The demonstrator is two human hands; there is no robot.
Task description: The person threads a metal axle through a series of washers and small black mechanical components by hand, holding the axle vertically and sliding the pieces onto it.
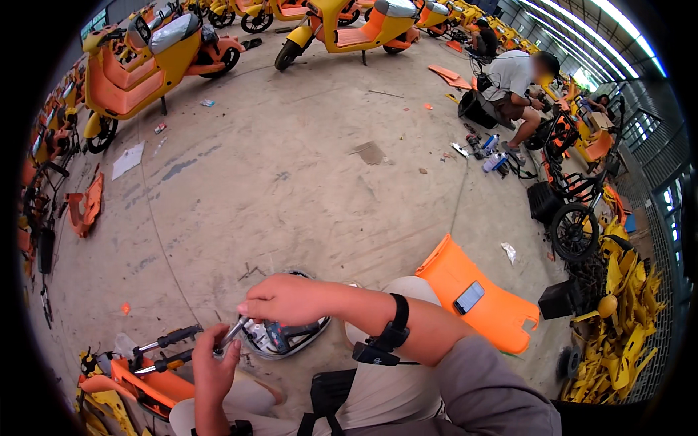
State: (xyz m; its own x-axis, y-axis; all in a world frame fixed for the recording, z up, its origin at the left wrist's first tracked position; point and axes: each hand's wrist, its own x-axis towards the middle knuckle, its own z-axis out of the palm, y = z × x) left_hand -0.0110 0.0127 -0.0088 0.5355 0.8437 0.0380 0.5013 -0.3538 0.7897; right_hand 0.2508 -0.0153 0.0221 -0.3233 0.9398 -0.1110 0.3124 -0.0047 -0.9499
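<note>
A short, silver metal rod-like piece (233, 330) spans the gap between my two hands; its exact kind is unclear. My left hand (212, 367) is closed around its lower end, thumb and fingers bent. Reaching across from the right, my right hand (282, 299) has its fingers curled and pinches the upper end. Just beyond and below my right forearm lies a round, pale tub (254, 341) of small parts. A dark cordless drill (278, 338) rests in it, partly covered by my right hand and arm.
An orange panel (502, 320) carrying a phone (469, 298) lies to my right. Yellow plastic parts (618, 341) are heaped beyond it. An orange scooter body (153, 381) with black grips is at my left. A seated person (512, 80) works at the far right, near bottles (494, 161).
</note>
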